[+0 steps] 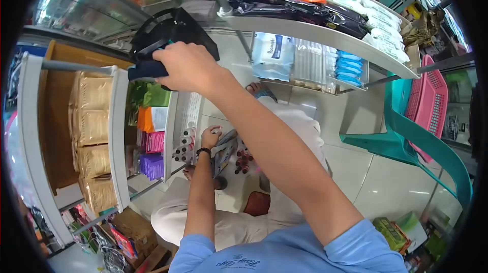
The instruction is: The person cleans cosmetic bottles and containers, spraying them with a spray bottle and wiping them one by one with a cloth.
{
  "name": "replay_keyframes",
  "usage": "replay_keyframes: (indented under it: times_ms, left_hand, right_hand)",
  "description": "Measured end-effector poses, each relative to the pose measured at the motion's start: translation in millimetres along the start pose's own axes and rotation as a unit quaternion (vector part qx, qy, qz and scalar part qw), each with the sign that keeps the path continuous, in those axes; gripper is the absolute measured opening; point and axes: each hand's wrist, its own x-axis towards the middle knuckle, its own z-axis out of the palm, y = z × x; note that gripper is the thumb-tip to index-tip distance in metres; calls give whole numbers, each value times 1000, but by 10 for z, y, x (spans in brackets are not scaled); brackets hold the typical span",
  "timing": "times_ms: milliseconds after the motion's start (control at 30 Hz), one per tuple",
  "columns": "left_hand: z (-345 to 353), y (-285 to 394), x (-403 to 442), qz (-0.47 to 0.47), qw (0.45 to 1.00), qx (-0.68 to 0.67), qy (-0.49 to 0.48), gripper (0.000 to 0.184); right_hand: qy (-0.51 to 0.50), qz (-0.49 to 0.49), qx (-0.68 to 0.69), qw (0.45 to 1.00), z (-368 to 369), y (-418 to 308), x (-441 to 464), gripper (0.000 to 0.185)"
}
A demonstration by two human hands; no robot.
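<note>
My right hand (190, 67) reaches up and across to the left, its fingers wrapped round a dark navy, cloth-like item (147, 70). Just beyond it stands a black bin-like container (201, 39). Lower down, my left hand (207, 138), with a dark bracelet at the wrist, is closed round a small pale-topped item (216, 131), apparently a bottle. Close to that hand, several small bottles (184, 146) stand at the end of a white perforated shelf (188, 112). Between my legs, several dark red bottles (244, 162) are grouped low near the floor.
A shelf with tan packets (95, 133) rises at the left, beside purple packs (151, 166). Ahead, a white shelf (305, 24) carries wipes packs and pouches. A green plastic stool (391, 143) and pink basket (429, 102) stand right. Cardboard boxes (133, 230) sit lower left.
</note>
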Motion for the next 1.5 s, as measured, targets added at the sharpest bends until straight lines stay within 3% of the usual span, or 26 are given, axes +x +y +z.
replay_keyframes:
  times_ms: [167, 233, 333, 467, 500, 567, 633, 667, 733, 900, 1000, 1067, 1100, 1233, 1267, 1333, 1400, 1467, 1500]
  left_hand:
    - [56, -558, 87, -52, 995, -86, -16, 42]
    - [44, -631, 152, -39, 988, -128, -71, 43]
    - [-285, -143, 1, -74, 991, -97, -53, 41]
    - [-662, 171, -134, -20, 979, 159, 122, 34]
    - [-686, 36, -122, -17, 979, 160, 122, 34]
    - [-764, -232, -113, 53, 921, 320, 218, 33]
    - [-827, -415, -136, -23, 922, 329, 205, 35]
    - [-872, -392, -130, -17, 923, 327, 203, 35]
    - [-978, -233, -124, -170, 952, 236, 97, 35]
    - [-1016, -496, 29, -239, 923, 302, 10, 32]
    - [-996, -525, 11, -136, 929, 342, 46, 34]
    - [-954, -401, 27, -121, 875, 468, 30, 33]
    - [-948, -286, 35, -116, 874, 471, 33, 33]
    - [-1160, 347, -229, 48, 851, 520, 60, 33]
    - [-1261, 528, -345, 43, 849, 523, 67, 33]
    - [-1447, 963, -607, 97, 889, 438, 92, 33]
    - [-1630, 1403, -817, 154, 919, 341, 122, 33]
    - [-1859, 1647, -1018, 161, 952, 237, 104, 31]
    - [-1980, 1853, -1212, 183, 952, 212, 122, 28]
  right_hand:
    - [16, 20, 29, 999, -33, 113, 159, 28]
    - [2, 15, 39, 999, 14, 87, 192, 27]
    - [8, 8, 43, 999, 43, 29, 203, 25]
    - [21, 14, 22, 999, 53, 50, 160, 23]
    - [19, 12, 12, 1000, 60, 50, 157, 23]
    - [16, 7, -9, 1000, 72, 52, 161, 22]
    - [6, 8, -15, 1000, 54, 36, 151, 23]
    - [-6, 7, -19, 1000, 46, 25, 148, 23]
    - [-29, 10, -26, 999, 48, 14, 136, 25]
    - [-17, 0, -22, 1000, 142, -9, 166, 23]
    - [-19, 13, -34, 999, 49, -30, 215, 21]
    - [-29, 11, 2, 1000, -34, -16, 244, 22]
    - [-23, 12, 1, 1000, -71, 5, 243, 22]
    - [-12, 17, 39, 999, -50, 116, 257, 24]
    - [-17, 10, 53, 998, 11, 155, 273, 29]
    - [-25, -6, 65, 998, 82, 149, 251, 36]
    - [-95, 49, 153, 982, 87, 99, 188, 57]
    - [-148, 30, 128, 980, 183, 108, 139, 72]
    - [-199, 50, 159, 966, 240, 70, 112, 71]
